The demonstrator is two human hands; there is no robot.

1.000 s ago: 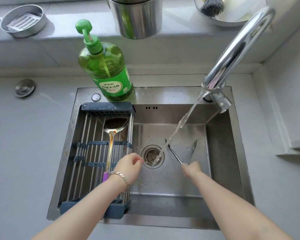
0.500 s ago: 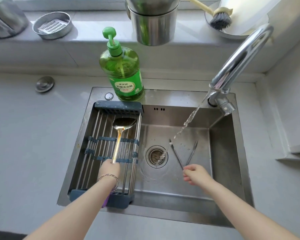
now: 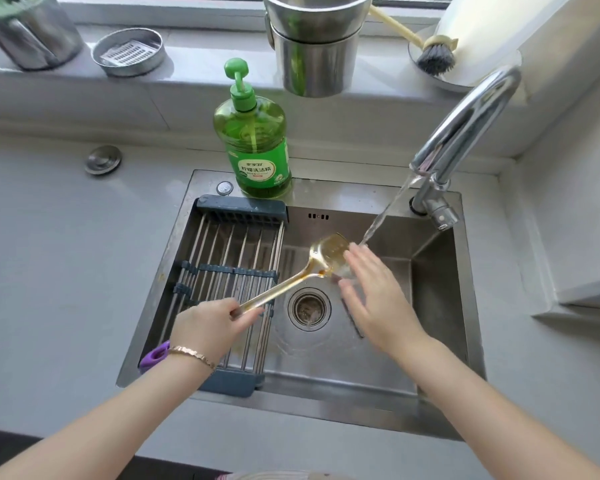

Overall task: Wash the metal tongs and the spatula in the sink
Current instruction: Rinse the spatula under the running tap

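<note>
Lifted from the rack (image 3: 222,258), spatula (image 3: 329,251) hangs at the drain's (image 3: 309,308) 12 o'clock, left grip (image 3: 212,327) grasping its handle; right grip (image 3: 378,299), released, seemingly touches the blade. Rinsing step: next, blade under stream (image 3: 385,216).

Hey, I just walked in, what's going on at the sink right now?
A person is rinsing the spatula. The left hand holds it by the handle, with its head over the sink beside the water running from the tap. The right hand, fingers straight, reaches to the spatula's head under the stream. The tongs lie on the sink floor, mostly hidden beneath that hand.
</note>
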